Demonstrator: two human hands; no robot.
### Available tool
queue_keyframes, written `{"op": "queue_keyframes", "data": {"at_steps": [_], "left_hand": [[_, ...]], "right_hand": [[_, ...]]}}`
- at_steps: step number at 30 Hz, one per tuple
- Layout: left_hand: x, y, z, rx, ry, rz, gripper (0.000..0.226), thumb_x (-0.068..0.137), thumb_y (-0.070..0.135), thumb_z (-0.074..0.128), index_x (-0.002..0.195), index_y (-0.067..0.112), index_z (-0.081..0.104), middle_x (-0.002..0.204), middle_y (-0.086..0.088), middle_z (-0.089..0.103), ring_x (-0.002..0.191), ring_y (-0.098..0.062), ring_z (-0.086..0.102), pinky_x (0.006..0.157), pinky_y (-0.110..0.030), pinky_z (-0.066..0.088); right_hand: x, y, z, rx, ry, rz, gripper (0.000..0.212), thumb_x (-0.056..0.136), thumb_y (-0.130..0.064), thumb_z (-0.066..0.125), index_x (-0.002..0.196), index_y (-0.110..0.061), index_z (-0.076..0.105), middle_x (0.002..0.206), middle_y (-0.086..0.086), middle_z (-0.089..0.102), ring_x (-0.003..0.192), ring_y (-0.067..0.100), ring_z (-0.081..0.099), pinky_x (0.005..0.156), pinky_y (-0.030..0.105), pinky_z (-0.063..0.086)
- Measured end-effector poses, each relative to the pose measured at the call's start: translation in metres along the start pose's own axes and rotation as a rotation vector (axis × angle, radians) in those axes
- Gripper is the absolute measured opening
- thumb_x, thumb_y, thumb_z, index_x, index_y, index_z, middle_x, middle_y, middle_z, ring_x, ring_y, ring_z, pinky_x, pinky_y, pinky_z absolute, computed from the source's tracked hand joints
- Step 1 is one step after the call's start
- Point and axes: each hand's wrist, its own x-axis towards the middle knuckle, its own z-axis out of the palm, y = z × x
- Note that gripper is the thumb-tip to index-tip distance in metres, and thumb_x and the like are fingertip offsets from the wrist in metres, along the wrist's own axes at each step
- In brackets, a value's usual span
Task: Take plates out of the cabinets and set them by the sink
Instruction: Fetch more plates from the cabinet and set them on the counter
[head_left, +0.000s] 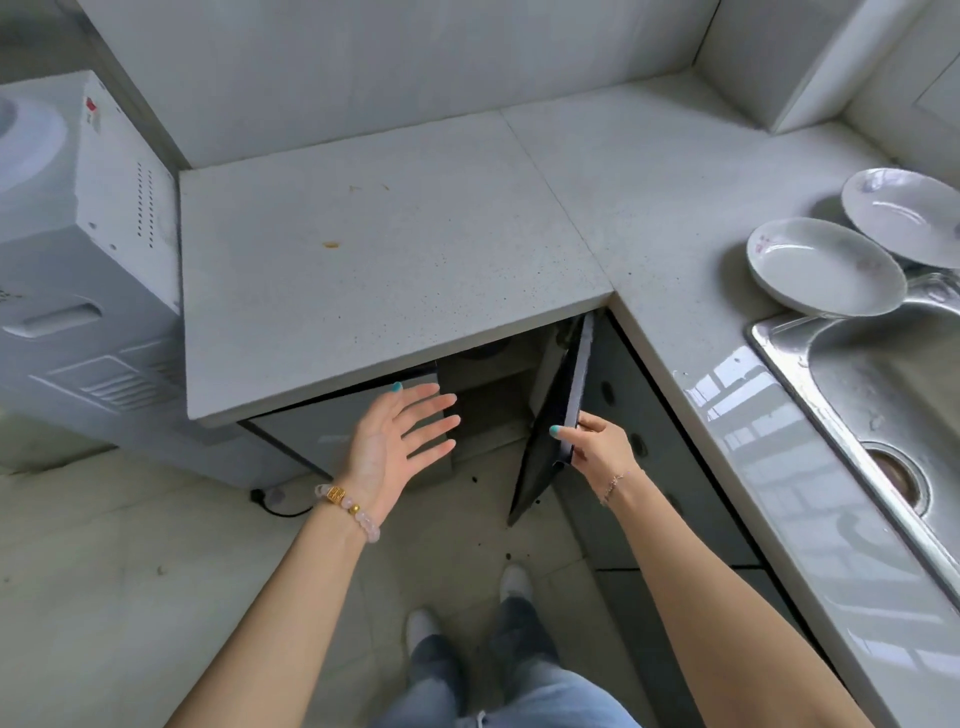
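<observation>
Fingers (592, 422) of R hand (600, 447) on glossy dark cab. door (540, 467) edge

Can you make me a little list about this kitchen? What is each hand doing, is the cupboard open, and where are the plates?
left hand: open, fingers spread, in front of the cupboard opening, holding nothing
right hand: grips the edge of the cupboard door
cupboard door: swung open, under the counter
plates: near plate and far plate, both white, on the counter beside the sink
inside the cupboard: dark, nothing can be made out
also there: white water dispenser at the left
</observation>
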Motion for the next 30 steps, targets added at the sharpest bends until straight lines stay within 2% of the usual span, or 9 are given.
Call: {"op": "queue_keyframes", "data": {"at_steps": [5,9,10,12,14,17,20,24,30], "left_hand": [[0.003,-0.003,0.008,0.034,-0.049,-0.016,0.035,0.097,0.034,0.038,0.107,0.011,0.064,0.111,-0.010,0.069,0.105,-0.029,0.064,0.091,-0.045,0.049],[0.005,-0.006,0.013,0.054,-0.069,-0.029,0.035,0.097,0.033,0.039,0.108,0.011,0.064,0.109,-0.009,0.070,0.104,-0.029,0.064,0.087,-0.043,0.051],[0.005,-0.007,0.014,0.059,-0.074,-0.031,0.035,0.097,0.033,0.039,0.108,0.011,0.064,0.109,-0.009,0.070,0.104,-0.029,0.065,0.086,-0.043,0.051],[0.005,-0.007,0.016,0.071,-0.088,-0.032,0.035,0.097,0.034,0.039,0.109,0.011,0.064,0.110,-0.009,0.070,0.103,-0.028,0.065,0.086,-0.043,0.051],[0.004,-0.007,0.016,0.074,-0.095,-0.029,0.036,0.097,0.034,0.039,0.109,0.011,0.063,0.110,-0.010,0.069,0.103,-0.028,0.065,0.087,-0.043,0.051],[0.004,-0.008,0.015,0.060,-0.092,-0.037,0.036,0.097,0.034,0.039,0.110,0.010,0.063,0.112,-0.010,0.069,0.104,-0.029,0.065,0.087,-0.043,0.051],[0.003,-0.010,0.014,0.036,-0.083,-0.045,0.036,0.097,0.034,0.039,0.110,0.010,0.063,0.112,-0.011,0.069,0.104,-0.029,0.064,0.087,-0.044,0.051],[0.002,-0.009,0.009,0.011,-0.075,-0.042,0.036,0.097,0.034,0.039,0.109,0.010,0.063,0.111,-0.011,0.069,0.105,-0.030,0.064,0.089,-0.045,0.050],[0.000,-0.011,0.004,-0.014,-0.072,-0.034,0.036,0.097,0.035,0.038,0.109,0.010,0.063,0.115,-0.012,0.067,0.105,-0.029,0.063,0.091,-0.045,0.049]], "right_hand": [[-0.008,0.003,-0.025,-0.325,0.110,-0.173,0.049,0.076,0.002,0.070,0.122,-0.006,0.059,0.103,0.005,0.065,0.090,0.023,0.063,0.085,0.035,0.055],[-0.016,0.008,-0.033,-0.619,0.277,-0.276,0.020,0.081,-0.007,0.061,0.101,-0.013,0.065,0.092,0.004,0.067,0.081,0.021,0.062,0.063,0.025,0.049],[-0.019,0.009,-0.034,-0.777,0.354,-0.316,0.018,0.085,-0.008,0.058,0.101,-0.012,0.063,0.096,0.005,0.066,0.086,0.022,0.060,0.065,0.025,0.047],[-0.022,0.014,-0.039,-1.001,0.451,-0.415,0.031,0.091,-0.006,0.052,0.121,-0.010,0.057,0.122,0.007,0.060,0.110,0.023,0.053,0.087,0.029,0.046],[-0.028,0.019,-0.043,-1.045,0.407,-0.521,0.041,0.094,-0.008,0.049,0.135,-0.009,0.047,0.139,0.004,0.048,0.128,0.022,0.042,0.103,0.028,0.036],[-0.034,0.026,-0.041,-0.873,0.215,-0.531,0.042,0.095,-0.018,0.051,0.136,-0.014,0.048,0.140,-0.001,0.049,0.132,0.016,0.042,0.106,0.026,0.032],[-0.037,0.029,-0.029,-0.340,0.119,-0.323,0.032,0.093,-0.022,0.053,0.125,-0.016,0.056,0.128,0.001,0.059,0.122,0.017,0.053,0.104,0.031,0.041],[-0.038,0.016,-0.018,0.308,-0.003,-0.037,0.025,0.097,-0.019,0.045,0.117,-0.011,0.059,0.107,0.006,0.068,0.104,0.021,0.062,0.090,0.034,0.050],[-0.036,0.007,-0.006,0.499,-0.046,0.047,0.030,0.099,-0.021,0.040,0.120,-0.008,0.058,0.105,0.006,0.069,0.098,0.020,0.065,0.080,0.032,0.053]]}}
